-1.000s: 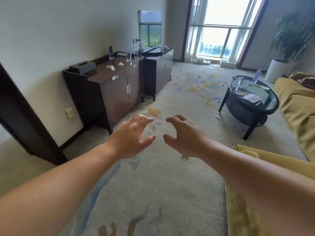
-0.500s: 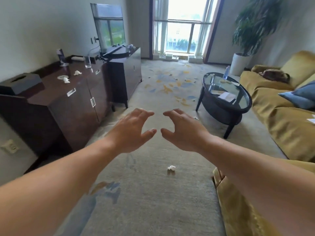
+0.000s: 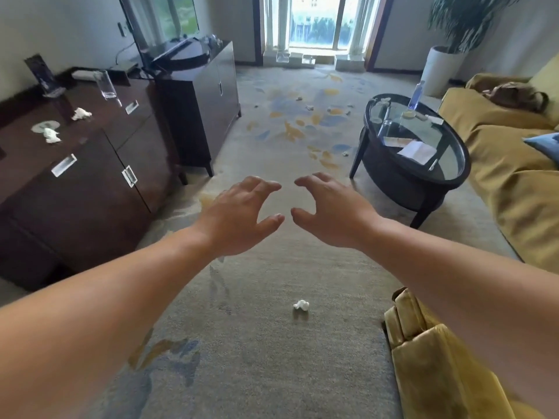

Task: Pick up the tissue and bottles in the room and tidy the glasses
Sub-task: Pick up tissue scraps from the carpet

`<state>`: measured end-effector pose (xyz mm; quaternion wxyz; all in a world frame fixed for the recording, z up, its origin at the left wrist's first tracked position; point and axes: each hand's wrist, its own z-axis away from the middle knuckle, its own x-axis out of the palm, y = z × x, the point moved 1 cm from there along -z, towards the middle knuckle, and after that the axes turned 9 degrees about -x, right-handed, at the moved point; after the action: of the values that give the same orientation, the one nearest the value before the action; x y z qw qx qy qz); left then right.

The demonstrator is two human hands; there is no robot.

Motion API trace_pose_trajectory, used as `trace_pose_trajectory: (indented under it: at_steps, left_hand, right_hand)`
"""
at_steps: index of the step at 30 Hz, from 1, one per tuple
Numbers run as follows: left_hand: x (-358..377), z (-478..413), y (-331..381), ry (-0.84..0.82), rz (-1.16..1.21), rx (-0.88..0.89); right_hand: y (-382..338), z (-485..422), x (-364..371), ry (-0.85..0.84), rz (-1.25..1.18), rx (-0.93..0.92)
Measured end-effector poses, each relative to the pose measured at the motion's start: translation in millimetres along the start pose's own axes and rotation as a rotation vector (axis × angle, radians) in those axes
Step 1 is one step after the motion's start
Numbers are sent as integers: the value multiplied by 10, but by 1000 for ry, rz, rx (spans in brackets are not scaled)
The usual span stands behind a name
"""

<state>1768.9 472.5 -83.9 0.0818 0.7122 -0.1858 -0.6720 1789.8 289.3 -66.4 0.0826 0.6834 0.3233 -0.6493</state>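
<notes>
A crumpled tissue (image 3: 301,305) lies on the carpet (image 3: 272,373) below your hands, touching neither. Your left hand (image 3: 239,217) and right hand (image 3: 329,213) hover side by side, fingers spread and half-curled, holding nothing. An upright bottle (image 3: 416,95) stands on the round glass tabletop (image 3: 453,176) to your right. A drinking glass (image 3: 105,85) and two tissue wads (image 3: 81,114) sit on the sideboard (image 3: 90,189) to your left.

The person's bare left hand (image 3: 239,219) and bare right hand (image 3: 329,216) lead back into two bare forearms (image 3: 121,297), uncovered all the way to the picture's lower corners; the fingernails seem trimmed short, though the blur leaves this uncertain; creases mark knuckles and wrists.
</notes>
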Motion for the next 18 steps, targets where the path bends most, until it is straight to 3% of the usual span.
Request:
trace_pose_trajectory:
  at_steps: [10,18]
  left_hand:
    - [931,-1553,-691,-197,62,73]
    - [2148,-2029,-1028,-420,138,83]
  right_hand:
    - [897,-999,929,-92,-63,203]
    - [1694,-1145,2077,-227,-166,366]
